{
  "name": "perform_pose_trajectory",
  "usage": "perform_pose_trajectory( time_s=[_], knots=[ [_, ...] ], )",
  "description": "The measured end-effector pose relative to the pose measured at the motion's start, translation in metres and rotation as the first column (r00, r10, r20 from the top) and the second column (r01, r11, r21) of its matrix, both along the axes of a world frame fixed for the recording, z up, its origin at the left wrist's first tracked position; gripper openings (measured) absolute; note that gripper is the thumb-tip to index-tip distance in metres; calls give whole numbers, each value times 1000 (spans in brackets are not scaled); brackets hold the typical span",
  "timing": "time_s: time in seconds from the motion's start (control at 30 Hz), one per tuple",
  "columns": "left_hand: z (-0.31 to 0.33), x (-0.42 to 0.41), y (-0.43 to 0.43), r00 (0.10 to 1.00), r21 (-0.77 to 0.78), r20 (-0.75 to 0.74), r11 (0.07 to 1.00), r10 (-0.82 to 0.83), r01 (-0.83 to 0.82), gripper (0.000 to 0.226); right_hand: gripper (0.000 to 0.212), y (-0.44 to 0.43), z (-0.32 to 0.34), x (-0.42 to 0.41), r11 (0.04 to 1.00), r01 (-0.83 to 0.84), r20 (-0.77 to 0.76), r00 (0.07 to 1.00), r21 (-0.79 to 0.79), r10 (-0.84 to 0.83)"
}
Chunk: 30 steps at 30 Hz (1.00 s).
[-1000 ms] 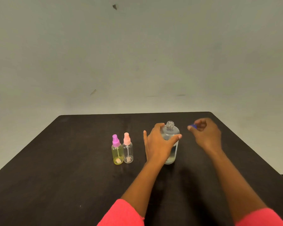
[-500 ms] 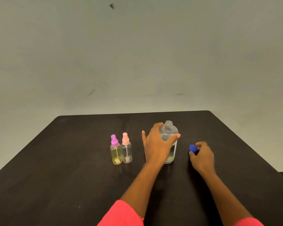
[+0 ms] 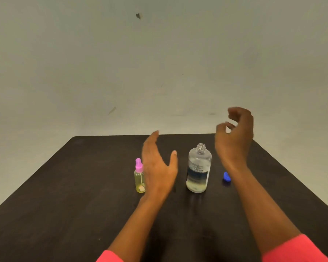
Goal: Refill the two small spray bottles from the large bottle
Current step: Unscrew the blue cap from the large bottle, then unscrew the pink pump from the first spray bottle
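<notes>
The large clear bottle (image 3: pixel 198 168) stands uncapped on the dark table (image 3: pixel 83 186), with liquid in its lower part. Its blue cap (image 3: pixel 226 177) lies on the table to its right. A small spray bottle with a purple top (image 3: pixel 139 175) and yellowish liquid stands to the left. My left hand (image 3: pixel 157 167) hovers between the two with straight fingers, holding nothing, and hides the second small spray bottle. My right hand (image 3: pixel 235 137) is raised above and right of the large bottle, fingers loosely curled, empty.
A plain pale wall rises behind the table. The table's far edge (image 3: pixel 140 136) runs just behind the hands, and its right edge slants down past the cap.
My left hand let go of the large bottle and moved left. My right hand set the blue cap on the table and lifted away empty.
</notes>
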<state>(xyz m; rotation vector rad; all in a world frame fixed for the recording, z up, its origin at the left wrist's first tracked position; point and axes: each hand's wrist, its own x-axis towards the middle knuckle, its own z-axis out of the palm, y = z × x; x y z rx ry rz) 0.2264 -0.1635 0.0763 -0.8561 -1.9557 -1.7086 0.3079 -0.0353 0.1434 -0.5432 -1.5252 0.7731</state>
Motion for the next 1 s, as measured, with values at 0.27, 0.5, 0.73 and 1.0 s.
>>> perform_pose_trajectory(
  time_s=[0.27,0.5,0.73,1.0],
  knots=[
    [-42,-32,-61,976,-123,190,989,104,-82,102,37,-62,-26,-54,880,-474,573,733,42,367],
    [-69,-31,-61,950,-180,310,983,24,33,116,29,-76,-69,-68,877,-481,830,492,5,265],
    [-78,-13,-52,964,-166,86,958,251,-235,93,20,-72,-69,-67,911,-409,812,513,-55,280],
    [-75,-3,-46,986,-105,83,985,145,-136,65,25,-71,-54,-58,921,-385,804,530,-55,269]
  ],
)
